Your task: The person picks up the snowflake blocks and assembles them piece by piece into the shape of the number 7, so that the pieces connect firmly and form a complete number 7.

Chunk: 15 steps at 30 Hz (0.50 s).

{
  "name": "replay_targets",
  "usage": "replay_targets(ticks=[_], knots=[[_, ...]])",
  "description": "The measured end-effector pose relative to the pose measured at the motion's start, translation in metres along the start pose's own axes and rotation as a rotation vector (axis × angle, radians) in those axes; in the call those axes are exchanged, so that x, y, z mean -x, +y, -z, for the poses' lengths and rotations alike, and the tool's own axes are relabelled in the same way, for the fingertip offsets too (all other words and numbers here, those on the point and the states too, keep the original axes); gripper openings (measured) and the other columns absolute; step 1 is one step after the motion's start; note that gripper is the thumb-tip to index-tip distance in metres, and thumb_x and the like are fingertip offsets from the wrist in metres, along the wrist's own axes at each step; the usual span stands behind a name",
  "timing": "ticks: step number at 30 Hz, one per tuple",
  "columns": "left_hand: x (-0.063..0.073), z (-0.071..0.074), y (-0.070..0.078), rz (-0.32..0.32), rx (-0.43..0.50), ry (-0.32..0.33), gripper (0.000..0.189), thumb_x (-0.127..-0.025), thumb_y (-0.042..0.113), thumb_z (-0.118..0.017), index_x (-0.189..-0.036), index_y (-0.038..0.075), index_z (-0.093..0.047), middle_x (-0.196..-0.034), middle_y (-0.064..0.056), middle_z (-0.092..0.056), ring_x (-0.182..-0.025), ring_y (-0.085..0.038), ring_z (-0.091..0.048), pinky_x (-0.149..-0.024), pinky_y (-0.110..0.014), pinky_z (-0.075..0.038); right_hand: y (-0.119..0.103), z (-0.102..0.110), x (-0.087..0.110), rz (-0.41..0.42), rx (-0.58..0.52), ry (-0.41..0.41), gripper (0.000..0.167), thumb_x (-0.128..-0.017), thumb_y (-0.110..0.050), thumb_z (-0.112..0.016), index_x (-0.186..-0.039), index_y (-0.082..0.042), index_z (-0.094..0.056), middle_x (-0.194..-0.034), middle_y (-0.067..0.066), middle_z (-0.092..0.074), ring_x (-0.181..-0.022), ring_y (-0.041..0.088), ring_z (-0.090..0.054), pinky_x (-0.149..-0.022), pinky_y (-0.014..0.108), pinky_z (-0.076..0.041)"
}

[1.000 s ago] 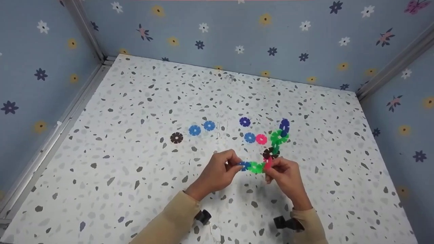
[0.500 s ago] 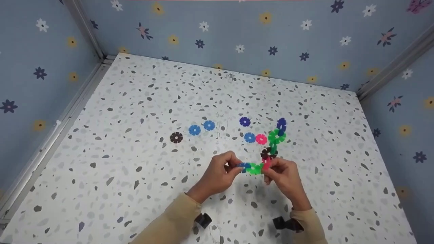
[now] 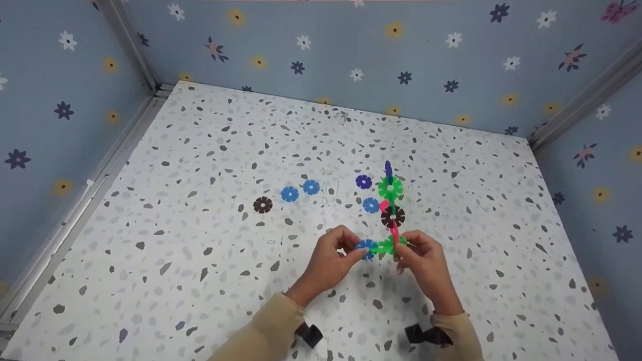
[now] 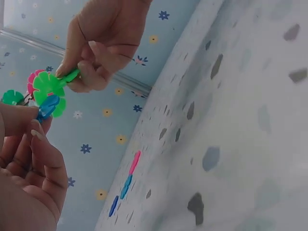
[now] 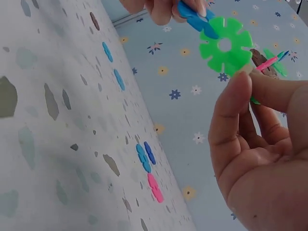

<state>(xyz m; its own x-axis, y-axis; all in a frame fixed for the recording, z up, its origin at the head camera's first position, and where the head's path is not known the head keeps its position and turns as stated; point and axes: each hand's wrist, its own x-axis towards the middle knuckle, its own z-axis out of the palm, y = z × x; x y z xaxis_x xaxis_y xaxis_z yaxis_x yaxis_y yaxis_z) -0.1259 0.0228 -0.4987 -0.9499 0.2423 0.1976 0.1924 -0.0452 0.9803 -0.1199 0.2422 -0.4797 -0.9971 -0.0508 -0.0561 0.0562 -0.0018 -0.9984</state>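
A chain of notched plastic discs is held up between both hands above the table. My left hand pinches the blue disc at the near-left end. My right hand pinches a green disc by the corner where the chain bends away. Beyond it run a pink disc, a brown disc, green discs and a purple disc seen edge-on. In the right wrist view, another green disc is slotted to the blue disc. My fingertips partly hide the joints.
Loose discs lie flat on the speckled table: brown, two light blue to the left, then purple, light blue and pink by the chain. Flower-patterned walls enclose the table's back and sides.
The chain has turned in my hands. Its far end swung left, now partly covering the loose pink disc, and the blue disc's face now shows more. Both hands keep their pinch.
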Motion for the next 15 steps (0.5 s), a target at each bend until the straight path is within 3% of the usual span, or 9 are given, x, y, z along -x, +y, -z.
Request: replay_targets(ticks=[5, 8, 11, 15], knots=[[-0.003, -0.011, 0.002, 0.052, 0.103, 0.086, 0.013, -0.089, 0.001, -0.071, -0.097, 0.001, -0.059, -0.088, -0.006, -0.061, -0.077, -0.017, -0.058, -0.067, -0.026, -0.049, 0.006, -0.012, 0.000, -0.021, -0.109, 0.022, 0.022, -0.096, -0.003, -0.062, -0.115, 0.006, -0.056, -0.099, 0.023, -0.060, -0.081, 0.029, -0.062, -0.059, 0.030, -0.055], [-0.004, -0.017, 0.002, 0.071, 0.157, 0.110, 0.014, -0.089, -0.002, -0.069, -0.099, -0.002, -0.058, -0.089, -0.008, -0.062, -0.078, -0.017, -0.058, -0.067, -0.024, -0.050, 0.010, -0.018, 0.001, -0.023, -0.100, 0.006, 0.035, -0.096, -0.006, -0.062, -0.127, 0.006, -0.052, -0.110, 0.023, -0.062, -0.093, 0.034, -0.063, -0.072, 0.036, -0.058], [-0.002, -0.022, 0.002, 0.080, 0.196, 0.116, 0.015, -0.089, -0.002, -0.069, -0.099, -0.003, -0.057, -0.088, -0.008, -0.062, -0.077, -0.016, -0.059, -0.066, -0.023, -0.049, 0.011, -0.025, 0.002, -0.003, -0.103, -0.020, 0.045, -0.097, -0.007, -0.060, -0.137, 0.007, -0.046, -0.122, 0.021, -0.061, -0.109, 0.034, -0.062, -0.090, 0.041, -0.053], [0.002, -0.028, -0.001, 0.084, 0.201, 0.129, 0.017, -0.088, 0.001, -0.072, -0.095, -0.001, -0.056, -0.086, -0.007, -0.062, -0.074, -0.016, -0.057, -0.064, -0.022, -0.048, 0.009, -0.032, 0.002, 0.021, -0.139, -0.040, 0.047, -0.098, -0.010, -0.057, -0.139, 0.007, -0.042, -0.127, 0.022, -0.058, -0.118, 0.034, -0.056, -0.100, 0.040, -0.047]])
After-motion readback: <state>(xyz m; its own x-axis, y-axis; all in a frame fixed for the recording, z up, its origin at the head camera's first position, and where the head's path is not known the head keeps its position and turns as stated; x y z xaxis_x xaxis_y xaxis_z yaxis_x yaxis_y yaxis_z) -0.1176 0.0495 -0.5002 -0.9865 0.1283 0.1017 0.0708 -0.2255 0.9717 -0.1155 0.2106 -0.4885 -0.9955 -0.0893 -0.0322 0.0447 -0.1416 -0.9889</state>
